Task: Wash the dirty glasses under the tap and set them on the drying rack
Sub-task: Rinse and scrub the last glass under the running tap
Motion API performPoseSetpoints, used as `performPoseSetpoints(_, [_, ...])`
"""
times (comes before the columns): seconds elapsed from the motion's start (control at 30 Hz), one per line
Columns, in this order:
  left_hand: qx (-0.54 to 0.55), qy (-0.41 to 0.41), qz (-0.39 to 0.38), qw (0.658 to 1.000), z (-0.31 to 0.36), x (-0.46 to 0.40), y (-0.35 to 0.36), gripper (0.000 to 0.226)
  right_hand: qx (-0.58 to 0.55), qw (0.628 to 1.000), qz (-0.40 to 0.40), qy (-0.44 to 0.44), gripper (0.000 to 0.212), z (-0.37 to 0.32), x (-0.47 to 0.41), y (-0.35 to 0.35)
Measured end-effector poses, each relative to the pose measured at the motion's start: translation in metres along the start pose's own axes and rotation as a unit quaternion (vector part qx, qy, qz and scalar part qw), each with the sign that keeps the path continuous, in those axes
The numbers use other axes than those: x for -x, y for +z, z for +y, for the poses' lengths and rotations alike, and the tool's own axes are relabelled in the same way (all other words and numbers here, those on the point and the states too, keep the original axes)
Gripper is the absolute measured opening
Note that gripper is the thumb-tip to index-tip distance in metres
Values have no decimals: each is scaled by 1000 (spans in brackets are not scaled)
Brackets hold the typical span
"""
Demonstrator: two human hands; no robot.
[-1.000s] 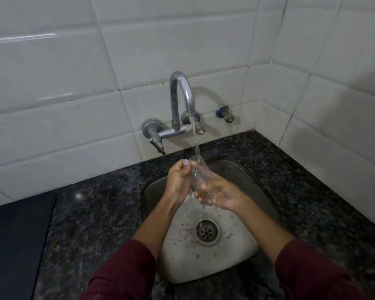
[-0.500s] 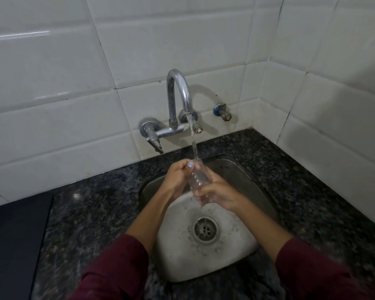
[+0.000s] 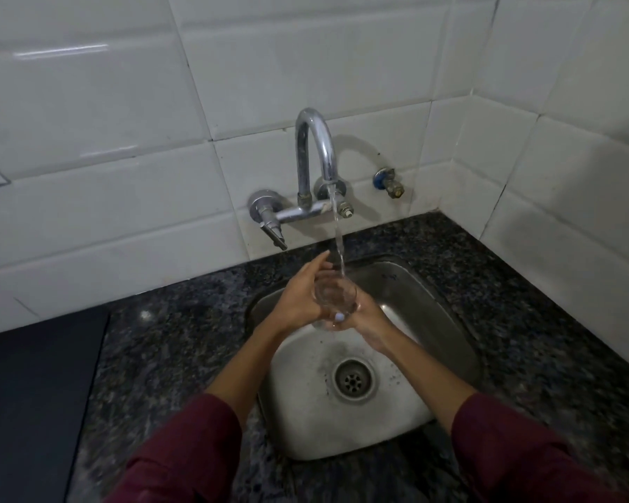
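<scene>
A clear drinking glass point(image 3: 334, 294) is held over the steel sink point(image 3: 447, 321), its open mouth turned up toward me. Water runs from the chrome tap point(image 3: 315, 147) in a thin stream point(image 3: 339, 245) that falls onto the glass's far rim. My left hand point(image 3: 300, 297) wraps the glass's left side, thumb across the front. My right hand point(image 3: 365, 315) cups it from the right and below. Both hands touch the glass. The glass's base is hidden by my fingers.
A dark speckled granite counter point(image 3: 182, 343) surrounds the sink. The drain point(image 3: 353, 380) lies in the basin's middle. A black flat surface point(image 3: 33, 401) sits at the left. White tiled walls meet in a corner at the right. A small valve point(image 3: 389, 181) sticks out beside the tap.
The glass has been turned from lying tilted between my hands to mouth-up under the stream. My left thumb has come across its front.
</scene>
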State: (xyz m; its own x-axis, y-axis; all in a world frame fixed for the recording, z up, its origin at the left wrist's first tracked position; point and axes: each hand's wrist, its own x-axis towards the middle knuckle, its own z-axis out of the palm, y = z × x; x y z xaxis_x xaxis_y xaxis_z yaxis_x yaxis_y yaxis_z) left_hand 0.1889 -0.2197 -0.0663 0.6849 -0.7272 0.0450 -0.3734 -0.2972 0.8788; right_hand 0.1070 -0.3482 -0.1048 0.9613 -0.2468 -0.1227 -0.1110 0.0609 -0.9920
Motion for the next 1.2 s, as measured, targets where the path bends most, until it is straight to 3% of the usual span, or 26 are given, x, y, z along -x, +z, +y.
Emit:
performPoseSetpoints(0.17, [77, -27, 40, 996, -9, 6, 4, 109, 130, 992, 6, -8, 71, -21, 0, -19])
performPoseSetpoints(0.33, [149, -130, 61, 978, -12, -3, 1, 105, 238, 971, -16, 12, 80, -49, 0, -44])
performPoseSetpoints(0.43, [69, -185, 157, 968, -10, -18, -2, 99, 334, 942, -17, 21, 86, -61, 1, -56])
performPoseSetpoints(0.57, [37, -151, 325, 933, 10, -42, -4, 90, 418, 908, -4, 25, 73, -68, 1, -59])
performPoseSetpoints(0.67, [-8, -157, 371, 915, 21, -57, -16, 66, 468, 883, -7, 24, 68, -71, 3, -59])
performPoseSetpoints(0.77, [-87, -170, 344, 919, 17, -60, -26, 39, 507, 861, -30, 2, 63, -77, 5, -55])
performPoseSetpoints(0.87, [-252, -123, 284, 917, 10, -59, -30, 47, 553, 832, -39, -25, 61, -81, 8, -48])
performPoseSetpoints(0.93, [-292, -103, 275, 910, 8, -54, -36, 43, 567, 822, -42, -38, 62, -85, 12, -42])
performPoseSetpoints(1.07, [-344, -117, 237, 901, 4, -19, -27, 77, 565, 822, -56, -55, 81, -90, 19, -30])
performPoseSetpoints(1.13, [-349, -140, 148, 915, 4, 6, -12, 85, 543, 834, -68, -61, 86, -92, 23, -27])
performPoseSetpoints(1.2, [-260, -114, 7, 959, 3, 28, 1, 93, 514, 852, -81, -62, 91, -91, 27, -23])
